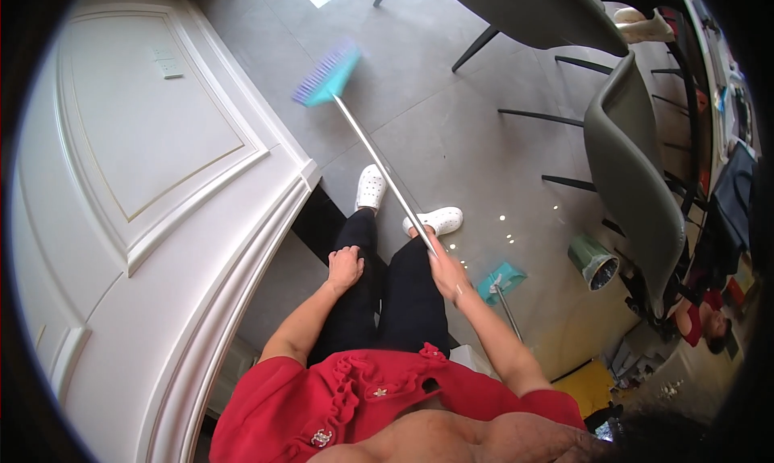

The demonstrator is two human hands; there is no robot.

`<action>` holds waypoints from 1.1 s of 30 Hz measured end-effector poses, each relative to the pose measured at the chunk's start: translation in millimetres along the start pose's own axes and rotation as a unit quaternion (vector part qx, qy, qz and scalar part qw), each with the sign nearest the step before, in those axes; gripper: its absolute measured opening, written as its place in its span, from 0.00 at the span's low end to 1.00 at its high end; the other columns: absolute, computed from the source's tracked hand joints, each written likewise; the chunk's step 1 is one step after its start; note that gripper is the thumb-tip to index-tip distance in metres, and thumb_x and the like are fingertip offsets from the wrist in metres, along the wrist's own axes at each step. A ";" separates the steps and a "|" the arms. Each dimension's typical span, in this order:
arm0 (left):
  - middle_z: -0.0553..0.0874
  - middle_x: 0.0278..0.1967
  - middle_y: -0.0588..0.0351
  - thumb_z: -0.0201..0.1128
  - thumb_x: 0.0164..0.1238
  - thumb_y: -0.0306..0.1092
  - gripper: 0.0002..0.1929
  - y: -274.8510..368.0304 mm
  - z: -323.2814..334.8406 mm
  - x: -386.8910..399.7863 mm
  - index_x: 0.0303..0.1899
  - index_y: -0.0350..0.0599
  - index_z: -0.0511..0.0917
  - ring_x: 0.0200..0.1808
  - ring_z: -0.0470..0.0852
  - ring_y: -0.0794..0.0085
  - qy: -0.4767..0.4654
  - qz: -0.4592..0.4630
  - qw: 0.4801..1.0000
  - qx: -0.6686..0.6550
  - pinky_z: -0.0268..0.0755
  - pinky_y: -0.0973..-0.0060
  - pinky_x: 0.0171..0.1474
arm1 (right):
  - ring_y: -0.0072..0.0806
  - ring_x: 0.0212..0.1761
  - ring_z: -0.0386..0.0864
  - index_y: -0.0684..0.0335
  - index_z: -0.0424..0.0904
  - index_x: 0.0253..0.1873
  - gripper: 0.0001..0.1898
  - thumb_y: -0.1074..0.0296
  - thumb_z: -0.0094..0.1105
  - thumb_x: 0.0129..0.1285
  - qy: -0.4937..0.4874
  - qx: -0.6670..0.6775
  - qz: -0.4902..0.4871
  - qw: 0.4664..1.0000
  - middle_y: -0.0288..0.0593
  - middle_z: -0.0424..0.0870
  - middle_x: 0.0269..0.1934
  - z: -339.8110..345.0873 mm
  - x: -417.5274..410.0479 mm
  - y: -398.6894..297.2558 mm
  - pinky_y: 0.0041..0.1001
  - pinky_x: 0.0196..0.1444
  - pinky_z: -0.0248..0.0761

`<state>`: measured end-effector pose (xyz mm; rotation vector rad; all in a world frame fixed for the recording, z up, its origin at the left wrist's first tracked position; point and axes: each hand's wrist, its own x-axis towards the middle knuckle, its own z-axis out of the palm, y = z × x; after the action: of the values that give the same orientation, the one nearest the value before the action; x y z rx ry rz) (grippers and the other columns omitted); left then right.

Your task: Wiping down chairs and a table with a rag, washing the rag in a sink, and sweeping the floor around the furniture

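Note:
My right hand [447,272] is closed around the metal handle [381,163] of a broom. The handle slopes away in front of my legs to a turquoise broom head [336,83] with purple bristles, slightly blurred, over the grey tiled floor [411,118]. My left hand [346,264] rests on my dark-trousered left leg, its fingers curled in and nothing visible in them. Beside my right forearm, a turquoise dustpan [509,279] with a metal handle lies on the floor.
White moulded panelling [175,178] runs along my left and ends in a corner. Grey chairs [629,136] with thin dark legs [541,118] stand on the right by a table. A green lined bin [589,260] sits near them. Another person [695,324] is at the far right.

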<state>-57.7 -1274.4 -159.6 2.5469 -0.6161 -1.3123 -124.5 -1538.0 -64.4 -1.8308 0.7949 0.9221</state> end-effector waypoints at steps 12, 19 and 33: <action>0.81 0.36 0.48 0.60 0.58 0.37 0.14 -15.7 -23.0 5.4 0.44 0.43 0.76 0.43 0.80 0.56 0.004 0.040 0.999 0.032 0.66 0.58 0.50 | 0.51 0.50 0.76 0.27 0.55 0.68 0.25 0.62 0.38 0.69 -0.049 -0.085 -0.005 0.995 0.59 0.77 0.48 29.2 161.8 -36.0 0.42 0.53 0.67; 0.81 0.38 0.49 0.59 0.58 0.37 0.15 8.1 -41.2 8.0 0.45 0.43 0.75 0.44 0.80 0.58 -0.014 0.082 0.993 0.087 0.66 0.57 0.50 | 0.54 0.44 0.78 0.25 0.52 0.68 0.24 0.57 0.39 0.70 -0.058 -0.139 0.207 0.967 0.62 0.78 0.41 -19.2 -75.1 193.7 0.46 0.47 0.70; 0.81 0.40 0.47 0.60 0.58 0.40 0.16 171.9 64.8 -35.1 0.45 0.44 0.75 0.45 0.80 0.54 -0.064 0.177 0.957 0.221 0.68 0.57 0.49 | 0.53 0.43 0.78 0.26 0.52 0.68 0.26 0.62 0.43 0.68 0.074 -0.032 0.370 0.926 0.60 0.79 0.40 0.7 -378.6 462.2 0.46 0.47 0.70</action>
<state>-174.6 -1411.2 -108.5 2.5049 -1.4631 -1.3308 -696.8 -1660.5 55.9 -1.6730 1.6310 1.2865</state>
